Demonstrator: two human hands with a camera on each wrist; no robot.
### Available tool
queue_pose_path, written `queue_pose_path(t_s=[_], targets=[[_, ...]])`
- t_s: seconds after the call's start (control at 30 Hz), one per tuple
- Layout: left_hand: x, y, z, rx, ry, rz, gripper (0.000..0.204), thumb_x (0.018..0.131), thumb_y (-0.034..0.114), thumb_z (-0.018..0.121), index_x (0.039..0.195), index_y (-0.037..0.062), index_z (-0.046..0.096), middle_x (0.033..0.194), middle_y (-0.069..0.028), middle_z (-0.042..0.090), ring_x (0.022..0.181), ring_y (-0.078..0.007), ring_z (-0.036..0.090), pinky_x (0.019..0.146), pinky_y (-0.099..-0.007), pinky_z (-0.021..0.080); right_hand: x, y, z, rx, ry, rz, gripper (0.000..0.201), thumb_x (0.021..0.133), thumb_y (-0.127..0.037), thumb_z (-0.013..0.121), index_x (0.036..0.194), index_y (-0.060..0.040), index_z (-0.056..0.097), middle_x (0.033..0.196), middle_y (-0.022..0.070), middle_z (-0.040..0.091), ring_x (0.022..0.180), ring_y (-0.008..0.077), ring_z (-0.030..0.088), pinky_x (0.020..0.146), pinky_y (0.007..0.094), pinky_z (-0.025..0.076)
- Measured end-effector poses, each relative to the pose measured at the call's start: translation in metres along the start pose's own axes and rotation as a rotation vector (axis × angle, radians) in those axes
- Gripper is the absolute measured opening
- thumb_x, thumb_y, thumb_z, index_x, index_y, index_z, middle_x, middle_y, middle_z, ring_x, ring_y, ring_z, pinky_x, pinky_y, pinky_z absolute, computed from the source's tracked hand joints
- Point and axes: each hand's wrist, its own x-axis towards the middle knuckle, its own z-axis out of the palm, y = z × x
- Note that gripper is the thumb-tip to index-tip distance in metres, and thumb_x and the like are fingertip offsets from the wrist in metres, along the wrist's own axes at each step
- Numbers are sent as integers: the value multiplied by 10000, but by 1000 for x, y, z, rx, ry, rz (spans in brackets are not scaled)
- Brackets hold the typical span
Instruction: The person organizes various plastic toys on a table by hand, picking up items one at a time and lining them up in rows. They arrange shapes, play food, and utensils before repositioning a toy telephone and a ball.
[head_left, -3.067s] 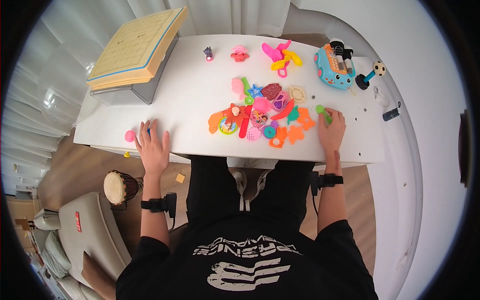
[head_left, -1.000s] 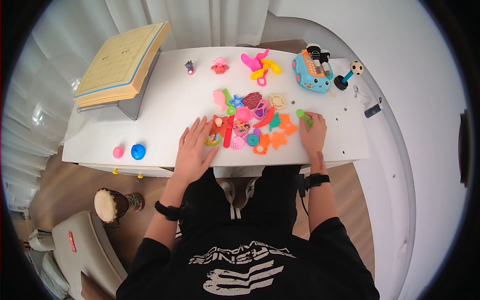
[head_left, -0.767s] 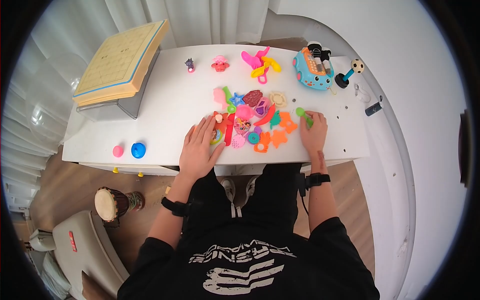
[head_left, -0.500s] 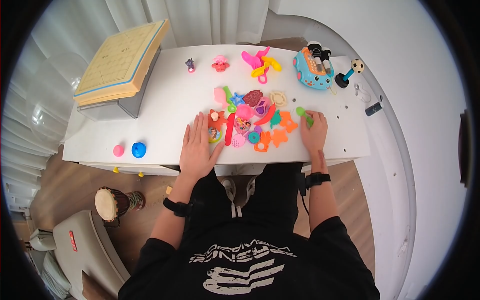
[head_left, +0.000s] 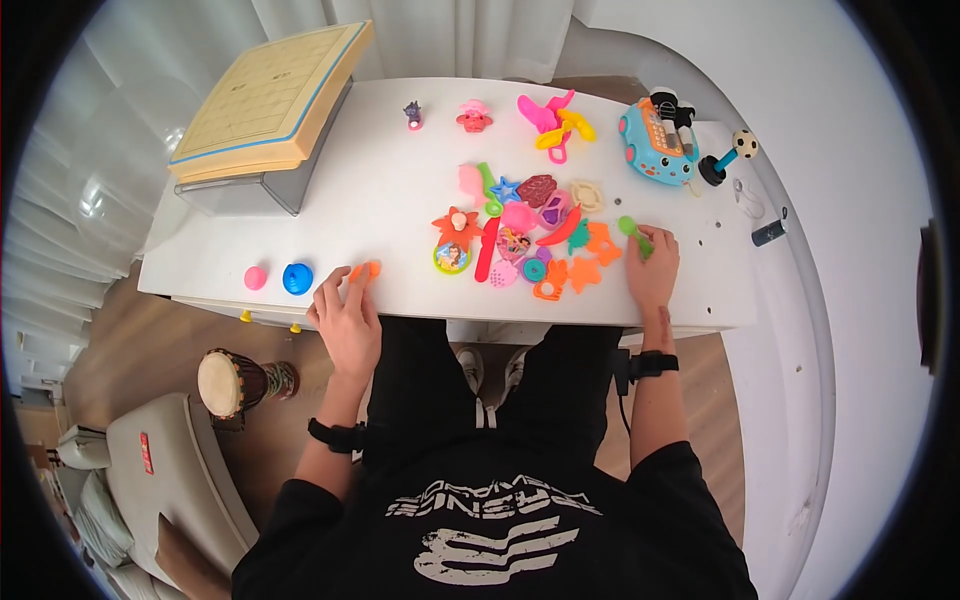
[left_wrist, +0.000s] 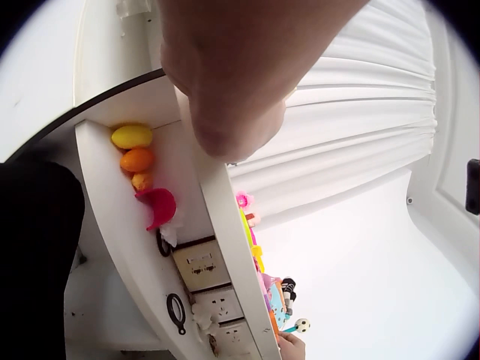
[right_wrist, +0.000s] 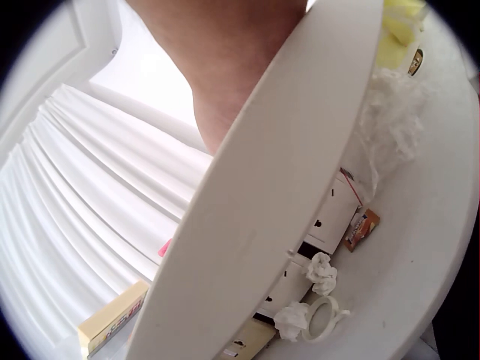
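In the head view my left hand [head_left: 345, 322] is at the table's front edge, pinching a small orange toy piece [head_left: 372, 269] between index finger and thumb. Just left of it are a blue domed piece [head_left: 298, 279] and a small pink round one [head_left: 255, 278]. My right hand [head_left: 655, 270] holds a green toy piece [head_left: 628, 226] with a round end, right of the toy pile. That pile includes an orange-red leaf-shaped piece [head_left: 449, 226], a red stick [head_left: 486, 250] and a red chili shape [head_left: 562, 228]. Both wrist views hide the held pieces.
A board-topped box [head_left: 270, 100] stands at the table's back left. Along the back are a dark figurine [head_left: 413, 114], a pink figurine [head_left: 474, 116], pink and yellow toys [head_left: 556, 122] and a blue toy phone [head_left: 655, 150]. Under the tabletop, a shelf [left_wrist: 112, 217] holds small items.
My left hand, over the pile's left edge half a second ago, has moved left towards the blue piece, carrying the orange piece. The right hand keeps its hold on the green piece.
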Motion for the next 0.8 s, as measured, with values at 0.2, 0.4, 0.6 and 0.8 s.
queue_pose_path(t_s=[0.2, 0.4, 0.6, 0.8], targets=[[-2, 2, 0, 3, -61, -3, 432, 874, -11, 645, 1288, 107, 685, 1303, -92, 621, 1212, -270, 576, 1028, -439, 386, 0, 0, -1, -22, -12, 12, 218, 892, -156, 714, 1093, -78, 685, 1122, 105, 658, 1088, 328, 603, 937, 449, 472], [-12, 9, 4, -16, 35, 18, 381, 957, 92, 633, 1328, 11, 610, 1410, -135, 606, 1342, -304, 554, 1084, -456, 396, 0, -1, -2, -4, -13, 14, 213, 895, -159, 711, 1087, -71, 686, 1116, 111, 657, 1089, 337, 600, 937, 450, 474], [-14, 8, 3, -5, 33, 8, 372, 977, 149, 633, 1312, -8, 590, 1426, -140, 594, 1390, -299, 524, 1116, -463, 366, 1, -2, -2, -9, -11, 4, 214, 894, -154, 710, 1089, -69, 686, 1114, 118, 657, 1075, 344, 599, 931, 452, 477], [-17, 8, 3, 32, 1, -26, 399, 978, 186, 637, 1329, 6, 577, 1439, -120, 580, 1398, -281, 514, 1115, -462, 339, 0, -2, -2, 14, -5, 0, 217, 892, -150, 707, 1090, -63, 688, 1107, 126, 657, 1063, 350, 603, 925, 452, 481]])
